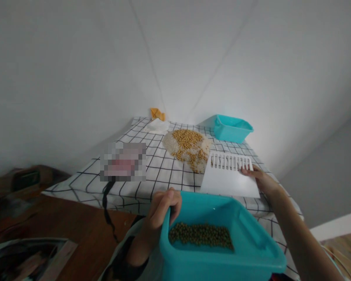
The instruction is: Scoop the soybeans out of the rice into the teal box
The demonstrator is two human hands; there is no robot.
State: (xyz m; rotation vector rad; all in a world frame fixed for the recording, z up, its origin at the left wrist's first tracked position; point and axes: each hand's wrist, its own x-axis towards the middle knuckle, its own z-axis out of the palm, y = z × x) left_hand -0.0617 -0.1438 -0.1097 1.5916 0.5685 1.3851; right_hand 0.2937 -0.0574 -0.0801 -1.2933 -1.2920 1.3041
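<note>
My left hand (163, 210) is closed around the left rim of a teal plastic bin (251, 249) held near me; a layer of green beans (201, 235) lies in it. My right hand (259, 177) grips the right edge of a white slotted scraper (228, 180) lying on the checked tablecloth (157, 171). Just beyond the scraper sits a mixed pile of yellow soybeans and white rice (188, 148).
A second teal bin (232, 128) stands at the table's far right by the wall. A white cloth (156, 125) and an orange object (157, 113) lie in the far corner. A blurred pink patch (123, 162) is at left. Brown floor and clutter lie lower left.
</note>
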